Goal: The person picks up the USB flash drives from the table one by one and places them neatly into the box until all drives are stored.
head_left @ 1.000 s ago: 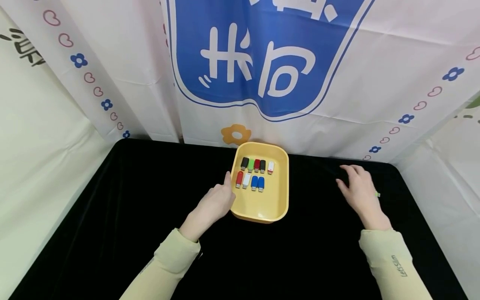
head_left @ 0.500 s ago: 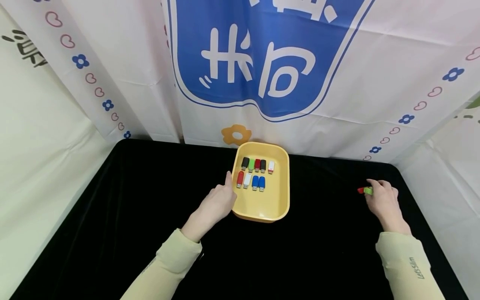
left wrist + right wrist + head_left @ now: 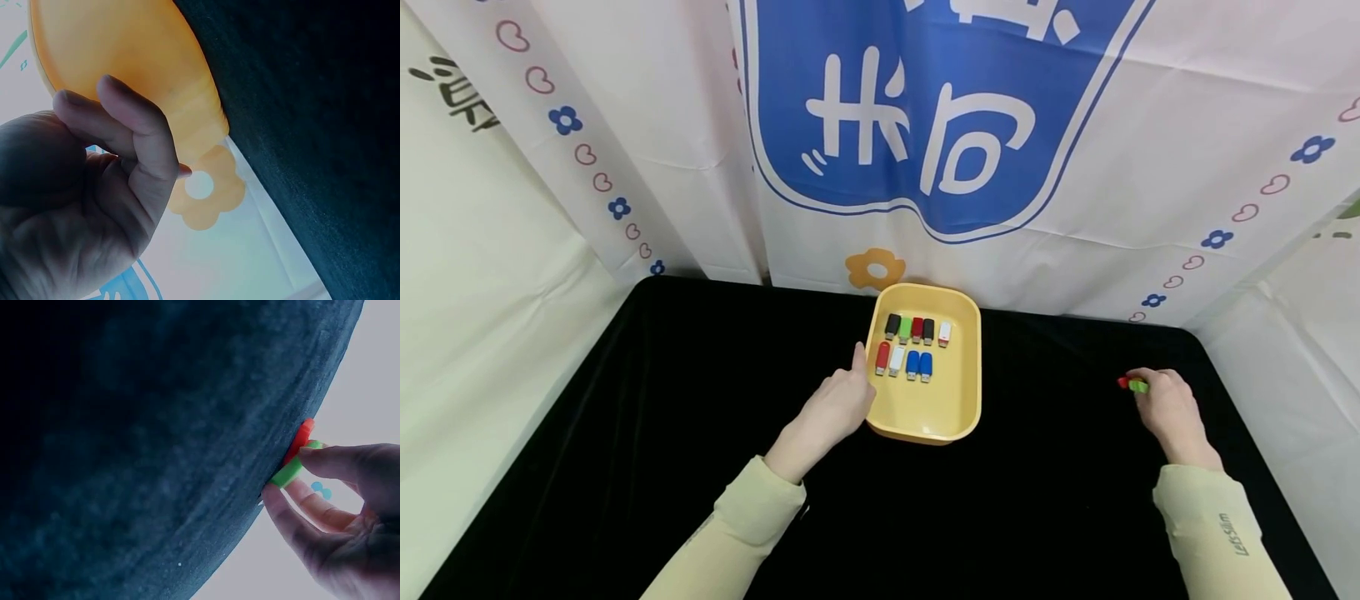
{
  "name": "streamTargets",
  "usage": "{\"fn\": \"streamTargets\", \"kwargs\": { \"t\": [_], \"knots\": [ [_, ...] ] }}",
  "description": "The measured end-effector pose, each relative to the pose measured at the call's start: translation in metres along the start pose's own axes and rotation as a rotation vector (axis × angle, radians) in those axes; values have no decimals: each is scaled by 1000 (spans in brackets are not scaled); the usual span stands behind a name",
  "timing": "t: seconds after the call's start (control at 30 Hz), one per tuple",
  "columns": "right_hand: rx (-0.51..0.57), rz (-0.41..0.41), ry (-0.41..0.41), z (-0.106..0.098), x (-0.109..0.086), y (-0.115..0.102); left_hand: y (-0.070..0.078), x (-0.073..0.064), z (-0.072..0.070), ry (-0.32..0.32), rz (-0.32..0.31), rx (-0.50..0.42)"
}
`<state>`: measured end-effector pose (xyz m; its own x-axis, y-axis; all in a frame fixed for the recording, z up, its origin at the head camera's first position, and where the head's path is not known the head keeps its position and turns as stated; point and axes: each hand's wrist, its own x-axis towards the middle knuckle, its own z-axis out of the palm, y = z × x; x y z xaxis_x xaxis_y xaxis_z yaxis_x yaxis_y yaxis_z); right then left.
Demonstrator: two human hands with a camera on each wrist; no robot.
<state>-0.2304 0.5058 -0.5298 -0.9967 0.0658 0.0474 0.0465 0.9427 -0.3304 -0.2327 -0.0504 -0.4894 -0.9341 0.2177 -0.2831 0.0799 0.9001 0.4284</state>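
A yellow tray [image 3: 925, 414] stands near the table's back edge, with USB sticks lying in two rows. The left hand [image 3: 837, 400] is at its left rim. The index finger stretches along the outer wall, and the thumb side overlaps the rim; the thumb itself is mostly hidden. In the left wrist view, other fingers curl in front of the tray wall [image 3: 187, 81]. On the right, the right hand [image 3: 1168, 408] pinches a green USB stick [image 3: 289, 470] between thumb and fingertips. A red USB stick [image 3: 299, 440] sits right against the green one, low over the black cloth.
In the tray's back row are black, green, dark red, black and white sticks [image 3: 944, 334]; the front row has red, white and two blue sticks [image 3: 913, 365]. Black cloth [image 3: 1000, 517] covers the table. A printed white curtain [image 3: 1037, 258] hangs right behind it.
My right hand has moved right and down and now pinches the green USB stick. The red stick has come into sight beside it. The left hand and the tray stay put.
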Motion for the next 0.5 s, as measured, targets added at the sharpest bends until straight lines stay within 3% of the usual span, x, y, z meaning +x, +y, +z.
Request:
{"fn": "streamTargets", "kwargs": {
  "t": [0.27, 0.5],
  "knots": [
    [13, 81, -26, -48, -25, -68, 0, 1, 0, -3, -5, 2],
    [-15, 36, 102, -52, -30, -86, 2, 0, -2, -15, -28, -11]
  ]
}}
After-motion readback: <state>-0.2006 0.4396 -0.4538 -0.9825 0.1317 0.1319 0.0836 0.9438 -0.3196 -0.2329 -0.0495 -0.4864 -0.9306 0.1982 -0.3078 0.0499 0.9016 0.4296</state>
